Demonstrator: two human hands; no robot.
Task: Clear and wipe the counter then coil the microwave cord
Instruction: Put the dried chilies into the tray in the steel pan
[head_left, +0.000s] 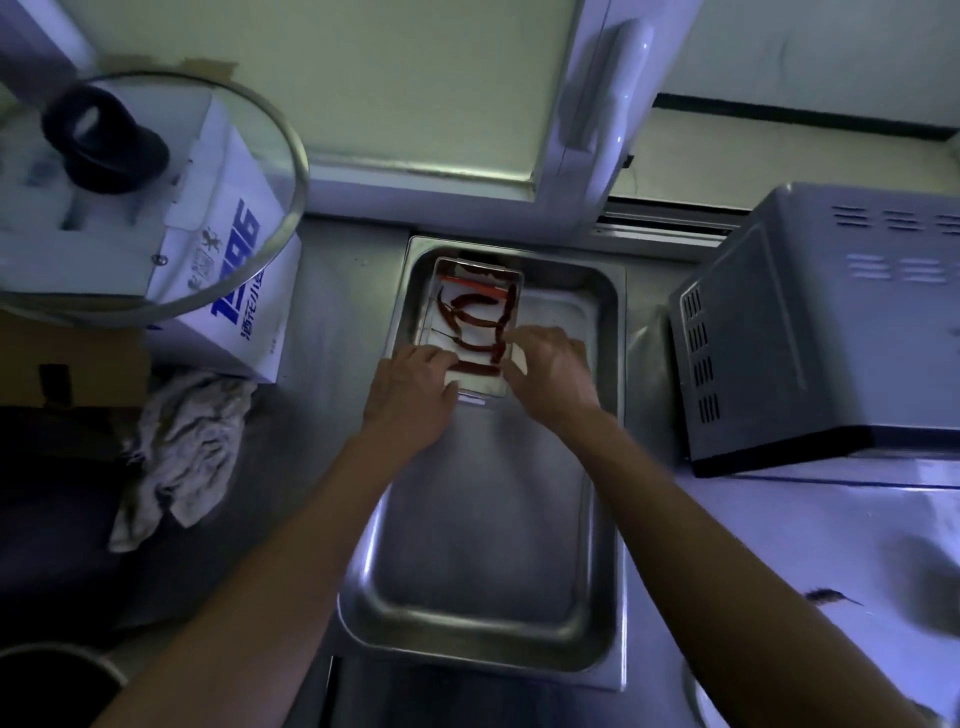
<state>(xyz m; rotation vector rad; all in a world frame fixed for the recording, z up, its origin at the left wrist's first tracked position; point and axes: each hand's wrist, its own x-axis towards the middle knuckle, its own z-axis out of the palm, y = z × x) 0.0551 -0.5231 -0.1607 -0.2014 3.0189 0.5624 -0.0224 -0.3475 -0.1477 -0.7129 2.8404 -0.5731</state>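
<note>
Steel pan (483, 545) sits closest to me, sunk in the tabletop (810, 545), its near half bare. One stray chili (826, 596) lies on the tabletop right of it. Dark pot rim (57, 670) at bottom left. Both my forearms reach over the pan. Left hand (413, 395) grips the near left corner of a small tray (475, 387), fingers curled over its edge. Right hand (553, 371) holds the tray's right side, fingers (524, 338) bent onto the rim. Tray rests inside the pan's far end, loaded with dried red chilies (475, 317). Crumpled rag (182, 457) lies on the tabletop left of the pan, well apart from my hands. Grey microwave (815, 332) stands right of the pan, vented side facing it; cord not visible. Behind the rag, a white box (228, 291) with blue print, a glass lid (156, 192) with black knob leaning over it. Window frame (587, 124) at the far back.
</note>
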